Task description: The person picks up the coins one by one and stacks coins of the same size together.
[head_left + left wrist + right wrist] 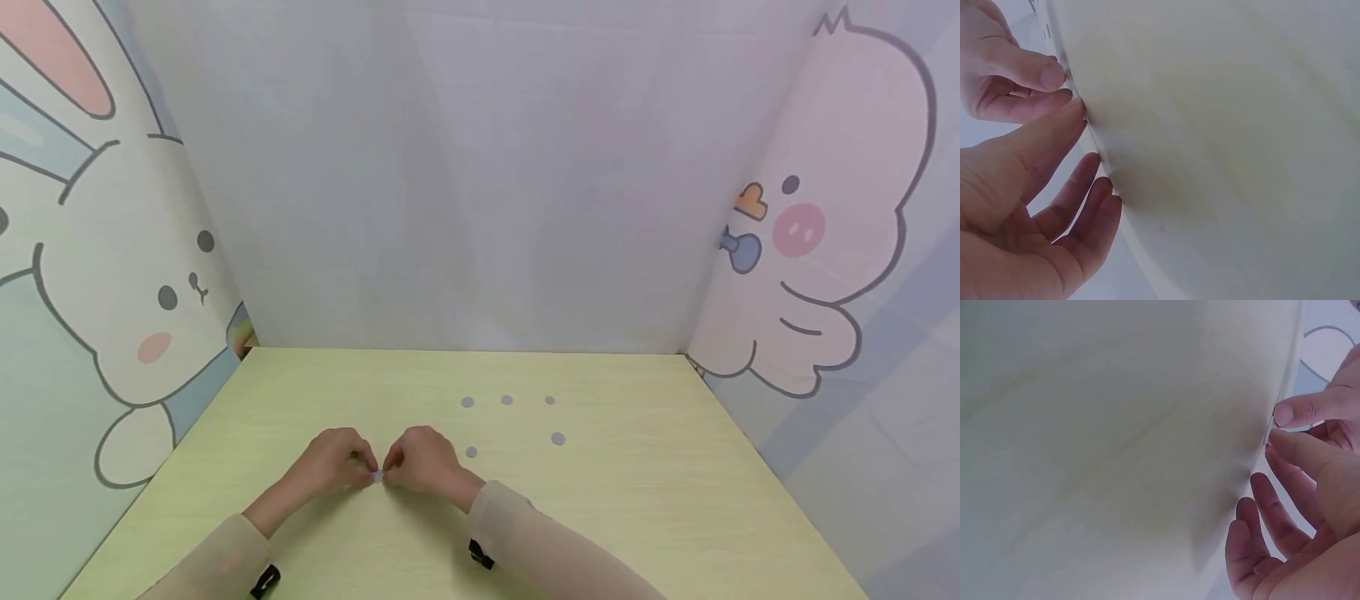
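**Together, two hands pinch one small disc at the near edge of a table**

Nearest the head camera, two forearms in beige sleeves reach in from the bottom edge, each with a dark strap at the wrist. The left hand (333, 461) and right hand (423, 461) meet knuckles-up on the pale green table (637, 517), fingertips drawn together around a small pale disc (378, 476) that sits between them, low on the tabletop. Both hands pinch it; the disc itself is nearly covered by the fingers and its make cannot be told.

From the left wrist, the left hand (1029, 206) shows its thumb stretched toward the meeting point, the other fingers loosely curved below, with the right hand (1010, 75) closing thumb to forefinger opposite. From the right wrist, the right hand (1300, 506) shows the same thumb-to-forefinger pinch against the left hand (1329, 412). In both wrist views the disc is hidden or a mere sliver.

Farther back lie five grey dots (506, 400), visible only from the head camera. Beyond stand walls with a cartoon rabbit (142, 300) and chick (832, 225).
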The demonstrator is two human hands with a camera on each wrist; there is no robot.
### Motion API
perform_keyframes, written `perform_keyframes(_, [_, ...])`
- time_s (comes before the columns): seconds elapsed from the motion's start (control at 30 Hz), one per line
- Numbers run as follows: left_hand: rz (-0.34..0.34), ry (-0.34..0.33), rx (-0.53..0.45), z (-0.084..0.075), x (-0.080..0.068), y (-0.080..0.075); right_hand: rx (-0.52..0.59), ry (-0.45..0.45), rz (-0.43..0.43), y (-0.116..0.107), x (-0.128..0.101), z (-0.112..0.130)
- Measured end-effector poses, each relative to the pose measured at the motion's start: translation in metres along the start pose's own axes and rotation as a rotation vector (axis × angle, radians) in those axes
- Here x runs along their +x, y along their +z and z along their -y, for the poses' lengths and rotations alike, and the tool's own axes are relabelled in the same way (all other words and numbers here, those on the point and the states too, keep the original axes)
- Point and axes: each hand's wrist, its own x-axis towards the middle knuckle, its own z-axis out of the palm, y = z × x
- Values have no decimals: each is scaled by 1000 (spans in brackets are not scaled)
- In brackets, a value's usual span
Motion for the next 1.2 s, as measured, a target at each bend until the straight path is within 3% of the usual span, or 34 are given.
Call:
perform_keyframes(0.43, [2, -127, -11, -6, -1, 2, 48, 9, -43, -51, -8, -39])
perform_keyframes(0.73, [4, -124, -23, -7, -2, 2, 90, 0, -136, -86, -12, -82])
perform_keyframes(1.2, [-1, -117, -38, -7, -3, 1, 153, 113, -243, -118, -15, -138])
